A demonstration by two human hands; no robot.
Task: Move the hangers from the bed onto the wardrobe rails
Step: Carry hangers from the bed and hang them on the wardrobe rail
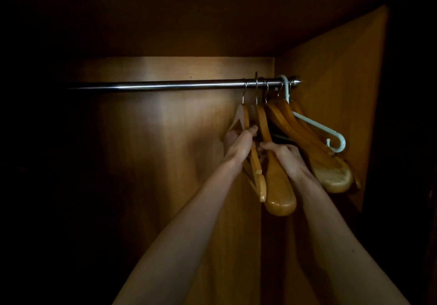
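Two hands — left hand (238, 145), right hand (286, 156) — grip glossy wooden hangers (280, 186).

The wardrobe (165, 139) is warm orange-brown wood veneer with a faint vertical grain, brightest on the back panel just under the rail and falling to near black at its left edge. The rail (153, 84) is polished silver metal. The wooden hangers (279, 186) at the rail's right end are glossy honey-amber with silver hooks. The plastic hanger (314, 124) nearest the right wall is pale mint-white, with a ridged, notched arm.
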